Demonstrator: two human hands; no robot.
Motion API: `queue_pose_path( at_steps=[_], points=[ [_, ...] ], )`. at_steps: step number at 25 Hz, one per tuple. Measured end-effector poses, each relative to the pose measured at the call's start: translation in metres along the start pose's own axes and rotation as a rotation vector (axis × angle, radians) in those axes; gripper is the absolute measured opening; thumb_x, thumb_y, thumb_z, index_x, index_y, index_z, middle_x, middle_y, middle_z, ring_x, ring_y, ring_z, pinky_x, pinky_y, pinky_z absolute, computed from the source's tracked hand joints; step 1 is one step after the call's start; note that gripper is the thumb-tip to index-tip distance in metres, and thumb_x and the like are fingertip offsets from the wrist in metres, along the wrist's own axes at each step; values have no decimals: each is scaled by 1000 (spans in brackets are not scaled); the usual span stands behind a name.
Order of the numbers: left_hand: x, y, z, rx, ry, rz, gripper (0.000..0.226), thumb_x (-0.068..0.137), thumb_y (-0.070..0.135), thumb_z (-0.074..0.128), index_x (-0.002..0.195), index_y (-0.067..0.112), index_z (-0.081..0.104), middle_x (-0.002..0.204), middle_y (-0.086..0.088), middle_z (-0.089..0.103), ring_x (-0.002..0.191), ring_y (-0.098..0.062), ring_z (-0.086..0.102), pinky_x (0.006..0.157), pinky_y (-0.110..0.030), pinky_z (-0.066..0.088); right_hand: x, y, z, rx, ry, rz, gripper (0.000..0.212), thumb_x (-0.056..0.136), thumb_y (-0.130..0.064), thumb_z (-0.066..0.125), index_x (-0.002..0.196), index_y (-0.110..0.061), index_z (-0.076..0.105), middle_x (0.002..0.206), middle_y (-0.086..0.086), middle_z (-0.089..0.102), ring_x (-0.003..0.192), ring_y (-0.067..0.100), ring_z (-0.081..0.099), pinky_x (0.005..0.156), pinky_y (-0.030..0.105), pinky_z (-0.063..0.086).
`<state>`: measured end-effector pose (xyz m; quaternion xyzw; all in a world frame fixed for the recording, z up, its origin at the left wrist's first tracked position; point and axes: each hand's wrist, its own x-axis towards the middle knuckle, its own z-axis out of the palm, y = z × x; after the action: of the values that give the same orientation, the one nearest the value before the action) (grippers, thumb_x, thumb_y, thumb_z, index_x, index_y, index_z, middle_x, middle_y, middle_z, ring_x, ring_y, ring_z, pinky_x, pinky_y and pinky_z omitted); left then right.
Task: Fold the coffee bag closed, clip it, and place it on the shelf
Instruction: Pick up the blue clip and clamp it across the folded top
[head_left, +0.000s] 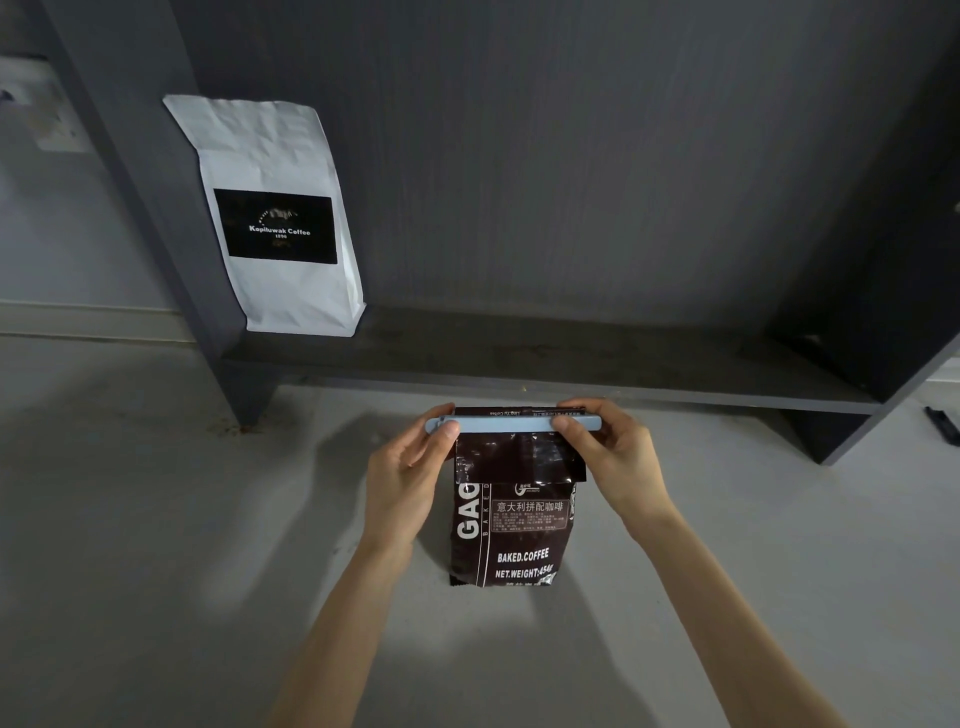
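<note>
A dark brown coffee bag (514, 535) with white lettering stands upright on the pale floor, its top folded over toward me. A long pale blue clip (506, 424) lies horizontally across the folded top. My left hand (410, 467) pinches the clip's left end, thumb in front. My right hand (608, 452) pinches its right end the same way. Just behind the bag runs the low dark grey shelf (571, 358).
A white coffee bag (275, 218) with a black label stands on the shelf's left end, leaning against the upright panel. The shelf's right side panel (883, 312) closes it off. A small black object (943, 425) lies on the floor at far right.
</note>
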<state>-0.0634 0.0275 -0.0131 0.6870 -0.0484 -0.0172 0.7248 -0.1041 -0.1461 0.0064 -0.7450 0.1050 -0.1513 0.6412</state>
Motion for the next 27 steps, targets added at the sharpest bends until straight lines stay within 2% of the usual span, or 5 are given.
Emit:
queue_pose_path(
  at_steps=[7, 13, 18, 24, 27],
  points=[
    [3, -2, 0, -99, 20, -12, 14, 80, 16, 62, 87, 25, 69, 64, 26, 70, 72, 11, 61, 72, 0, 44, -1, 1, -1, 32, -22, 7, 8, 81, -13, 60, 84, -20, 59, 71, 0, 64, 55, 0, 64, 48, 13, 52],
    [6, 2, -8, -42, -79, -12, 20, 81, 21, 60, 91, 39, 63, 99, 20, 64, 95, 17, 54, 83, -1, 42, 0, 0, 0, 26, -40, -4, 11, 81, -13, 60, 82, -25, 58, 74, 0, 64, 58, 0, 64, 48, 12, 51],
    [6, -1, -5, -64, -54, -20, 20, 80, 19, 61, 81, 38, 67, 70, 27, 70, 80, 10, 61, 77, -1, 44, -3, 0, -2, 38, -45, -6, 12, 81, -12, 59, 82, -24, 58, 74, 0, 64, 59, 1, 65, 49, 13, 53],
    [5, 1, 0, -116, -1, -40, 19, 79, 16, 62, 82, 33, 67, 83, 18, 69, 87, 4, 60, 77, -4, 43, -3, 4, 2, 52, -4, -11, 9, 81, -12, 60, 86, -20, 58, 71, 0, 63, 56, -1, 64, 44, 12, 48],
    [9, 0, 1, -68, 16, -43, 21, 79, 18, 63, 78, 38, 67, 67, 28, 69, 81, 10, 59, 77, -6, 42, -4, 6, 3, 38, 15, -17, 11, 80, -15, 61, 84, -25, 57, 73, -1, 64, 60, 0, 65, 47, 13, 51]
  ],
)
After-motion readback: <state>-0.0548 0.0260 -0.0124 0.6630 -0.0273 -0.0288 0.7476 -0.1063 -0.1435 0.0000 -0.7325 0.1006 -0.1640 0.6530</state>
